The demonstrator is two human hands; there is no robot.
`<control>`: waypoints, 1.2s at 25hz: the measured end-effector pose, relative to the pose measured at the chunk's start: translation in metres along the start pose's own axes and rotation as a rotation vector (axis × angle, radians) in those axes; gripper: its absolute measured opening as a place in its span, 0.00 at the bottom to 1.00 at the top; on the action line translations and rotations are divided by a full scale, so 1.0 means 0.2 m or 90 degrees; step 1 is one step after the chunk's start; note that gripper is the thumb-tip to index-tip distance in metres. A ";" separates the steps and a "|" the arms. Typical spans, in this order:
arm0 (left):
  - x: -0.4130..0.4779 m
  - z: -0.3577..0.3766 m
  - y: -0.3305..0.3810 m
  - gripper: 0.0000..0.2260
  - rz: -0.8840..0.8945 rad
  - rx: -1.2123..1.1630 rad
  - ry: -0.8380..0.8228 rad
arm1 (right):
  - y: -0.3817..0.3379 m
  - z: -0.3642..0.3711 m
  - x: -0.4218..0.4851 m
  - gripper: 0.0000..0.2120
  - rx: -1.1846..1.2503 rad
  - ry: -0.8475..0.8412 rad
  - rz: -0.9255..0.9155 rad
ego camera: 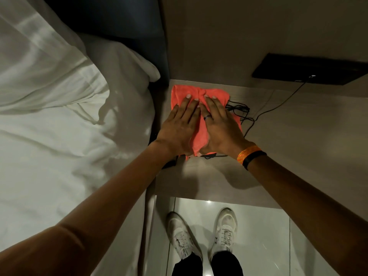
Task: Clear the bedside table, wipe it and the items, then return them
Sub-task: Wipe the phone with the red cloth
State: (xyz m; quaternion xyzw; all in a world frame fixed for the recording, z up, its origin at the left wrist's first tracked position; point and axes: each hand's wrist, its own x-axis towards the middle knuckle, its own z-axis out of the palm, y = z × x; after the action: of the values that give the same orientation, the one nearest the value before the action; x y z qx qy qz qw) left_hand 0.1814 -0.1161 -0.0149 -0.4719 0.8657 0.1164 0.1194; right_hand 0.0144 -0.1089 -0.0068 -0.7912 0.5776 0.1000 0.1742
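Bedside table (278,140) sits right under you, its pale top wedged between the bed (59,140) and the wall, and the orange cloth (200,130) lies on its back corner, on the bed side. Both palms are down on it: left hand (177,128) and right hand (221,124) side by side, fingers straight and flat, pressing rather than gripping, nothing pinched. That's a good base for a wipe, so lean your weight evenly and draw long, overlapping strokes toward yourself, working from that corner out across the bare top. Mind the black cable (239,111) coiled just beside the cloth at your right fingers. It runs up to the dark wall panel (310,69), and part of it seems to lie under the cloth. Lifting it aside first looks wise, or the cloth will likely drag it and skip the surface beneath.
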 end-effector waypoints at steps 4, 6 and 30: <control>0.01 -0.01 0.01 0.60 -0.020 0.009 0.024 | 0.00 -0.04 0.01 0.68 -0.020 0.002 -0.007; 0.00 -0.02 0.02 0.58 -0.027 0.005 0.031 | -0.02 -0.05 0.00 0.66 -0.020 -0.003 0.000; -0.16 -0.01 0.20 0.22 -0.066 -0.108 0.112 | -0.14 0.02 -0.17 0.20 -0.013 0.062 0.088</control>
State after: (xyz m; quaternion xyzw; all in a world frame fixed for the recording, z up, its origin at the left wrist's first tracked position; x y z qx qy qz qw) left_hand 0.1633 -0.0706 0.0001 -0.5332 0.8341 0.1411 0.0083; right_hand 0.0296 -0.0695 0.0062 -0.7549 0.6379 0.0789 0.1304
